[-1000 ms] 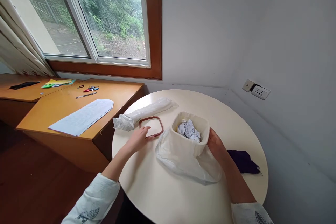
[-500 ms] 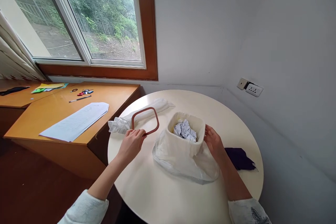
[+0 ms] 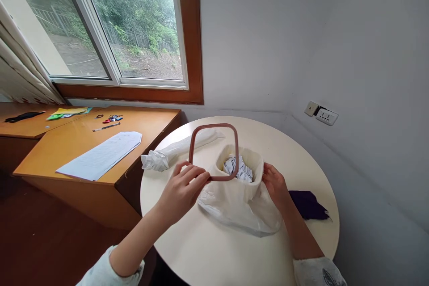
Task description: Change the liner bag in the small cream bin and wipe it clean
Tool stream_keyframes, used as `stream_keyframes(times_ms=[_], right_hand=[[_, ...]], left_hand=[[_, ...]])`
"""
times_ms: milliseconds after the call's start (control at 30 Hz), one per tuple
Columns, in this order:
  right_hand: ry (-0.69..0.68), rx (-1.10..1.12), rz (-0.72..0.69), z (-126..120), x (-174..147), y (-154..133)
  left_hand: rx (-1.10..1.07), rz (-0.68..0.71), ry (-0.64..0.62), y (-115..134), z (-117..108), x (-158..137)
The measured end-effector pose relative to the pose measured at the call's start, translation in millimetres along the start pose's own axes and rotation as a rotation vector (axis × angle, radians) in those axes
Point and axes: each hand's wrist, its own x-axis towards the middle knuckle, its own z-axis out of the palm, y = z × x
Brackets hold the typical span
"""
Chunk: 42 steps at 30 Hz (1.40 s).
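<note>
My left hand [image 3: 187, 183] is closed on the lower left corner of a brown rounded-square rim ring [image 3: 237, 152]. The ring is held up, tilted, and overlaps the left part of a small white trash bin [image 3: 259, 172] from this viewpoint. Crumpled white paper [image 3: 246, 172] lies inside the bin. A translucent plastic bag [image 3: 234, 210] lines the bin, folded over its edge and spreading onto the table in front. At the bin's right side, my right hand [image 3: 275, 183] grips its upper edge through the bag; some fingertips are hidden.
On the round white table [image 3: 201, 254] lie a long bundled plastic bag [image 3: 157, 160] at the left and a dark purple cloth [image 3: 308, 205] at the right. An adjoining wooden desk [image 3: 154, 118] carries paper sheets [image 3: 100, 154], a pen [image 3: 106, 127] and keys [image 3: 115, 118].
My left hand has moved right and up with the ring, bringing it from beside the bin to partly in front of its opening. My right hand stays at the bin's side.
</note>
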Motion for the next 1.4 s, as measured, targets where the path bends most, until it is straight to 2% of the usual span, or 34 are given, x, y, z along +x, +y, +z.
stream_keyframes(times_ms=[267, 433, 600, 733, 833, 967, 1133, 1233, 1300, 1367, 1400], right_hand=[[0.018, 0.052, -0.009, 3, -3, -6], [-0.088, 0.106, -0.016, 10, -7, -17], [-0.143, 0.128, -0.037, 9, -7, -15], [-0.169, 0.153, -0.057, 8, -7, -12], [-0.185, 0.15, -0.062, 7, -7, -12], [-0.176, 0.128, -0.05, 7, -7, -12], [-0.184, 0.136, -0.041, 7, -6, -11], [-0.192, 0.136, -0.038, 7, -5, -8], [-0.192, 0.131, -0.036, 7, -6, -8], [-0.189, 0.121, -0.03, 8, -6, -9], [-0.189, 0.116, -0.026, 9, -7, -9]], left_hand=[[-0.12, 0.138, -0.109, 19, 11, 15], [-0.152, 0.191, -0.167, 21, 16, 13], [-0.172, 0.178, -0.155, 17, 17, 13], [-0.184, 0.153, -0.115, 5, 15, 20], [-0.233, 0.093, -0.123, -7, 16, 25], [-0.311, -0.015, -0.214, -20, 18, 25], [-0.326, -0.135, -0.314, -23, 17, 20], [-0.301, -0.169, -0.29, -20, 15, 20], [-0.279, -0.222, -0.213, -19, 14, 21], [-0.252, -0.365, -0.107, -19, 13, 25], [-0.248, -0.461, -0.093, -20, 13, 27]])
